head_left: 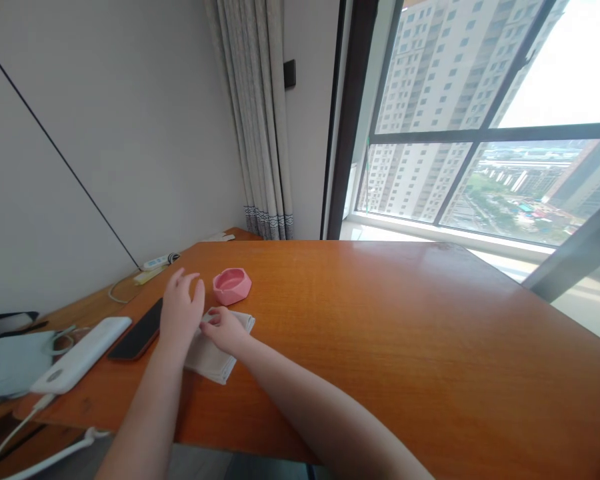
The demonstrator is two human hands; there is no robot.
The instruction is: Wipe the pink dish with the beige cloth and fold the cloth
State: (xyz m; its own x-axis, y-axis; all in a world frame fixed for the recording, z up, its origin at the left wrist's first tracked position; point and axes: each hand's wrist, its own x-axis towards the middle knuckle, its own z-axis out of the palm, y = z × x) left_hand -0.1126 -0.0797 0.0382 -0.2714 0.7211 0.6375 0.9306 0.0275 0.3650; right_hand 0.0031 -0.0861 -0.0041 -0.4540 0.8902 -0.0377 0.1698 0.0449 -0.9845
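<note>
A folded whitish cloth (pixel 213 360) lies on the wooden table, partly covered by my hands. My right hand (pixel 225 331) rests over its upper part, with thumb and fingertips drawn together near the cloth's left edge; whether they pinch any fabric is hard to see. Just left of the cloth, my left hand (pixel 181 307) is raised with its fingers apart and nothing in it. Behind the cloth stands a pink faceted ashtray (pixel 232 287). A dark smartphone (pixel 137 335) lies to the left, its far end partly behind my left hand.
A white power bank (pixel 83 355) with a cable plugged in lies at the table's left edge. Beyond it is a pale grey pouch (pixel 15 367). A power strip (pixel 160 262) sits by the wall. The table (pixel 380 333) extends right toward the window.
</note>
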